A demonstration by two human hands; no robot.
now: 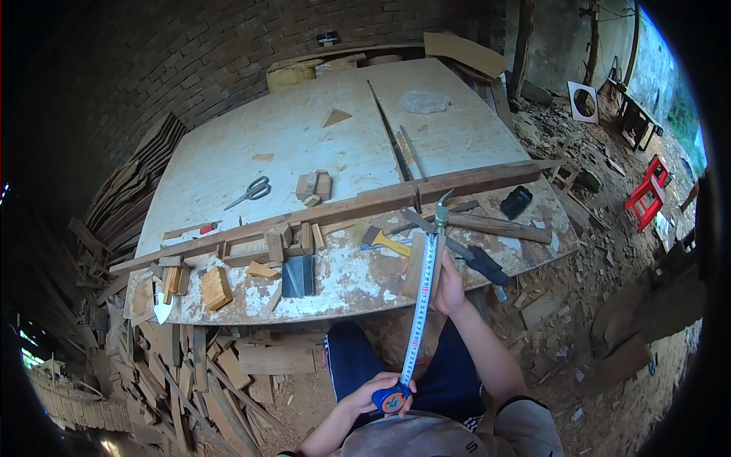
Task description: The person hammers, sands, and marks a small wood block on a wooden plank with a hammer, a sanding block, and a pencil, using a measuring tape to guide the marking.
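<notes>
My left hand (378, 393) is closed around the case of a blue and orange tape measure (391, 401) in front of my belly. Its white blade (419, 324) is drawn out, running up and away from me to a wooden block (414, 265). My right hand (449, 285) grips that block at the near edge of the workbench, its fingers partly hidden behind the wood. The blade lies along the block's face, beside my right hand. Just beyond the blade's far end is a metal hammer head (441, 215). A yellow-handled scraper or brush (387, 241) lies left of the block.
A long wooden beam (335, 213) crosses the workbench (228, 160). Scissors (251, 192), wood blocks (216, 289), a dark flat block (298, 276) and a black object (516, 202) lie on it. Scrap wood (205, 381) covers the floor at left; a red stand (647, 193) is at right.
</notes>
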